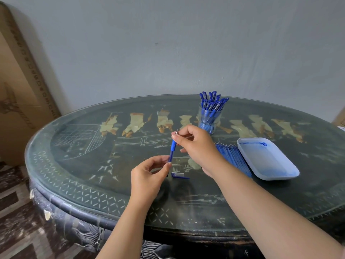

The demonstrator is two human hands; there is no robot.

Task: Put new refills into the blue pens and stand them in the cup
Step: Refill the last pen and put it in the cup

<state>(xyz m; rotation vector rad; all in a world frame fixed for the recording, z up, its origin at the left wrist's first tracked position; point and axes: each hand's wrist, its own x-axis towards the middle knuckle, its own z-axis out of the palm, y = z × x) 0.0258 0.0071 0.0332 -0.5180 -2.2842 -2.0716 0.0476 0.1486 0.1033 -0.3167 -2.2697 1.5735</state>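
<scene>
The left hand [149, 172] pinches the pen [172, 149]; the right hand [194, 144] grips its tip. The cap [179, 176] at 6 o'clock could roll off the tabletop [93, 165].

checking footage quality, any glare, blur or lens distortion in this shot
Head view: soft, even light, faint shadows; the table top shows only a dull sheen, no hard glare. Wide-angle bending curves the table rim and leans the left edge. The pen, both hands and the cup are fairly sharp; corners look softer.
</scene>
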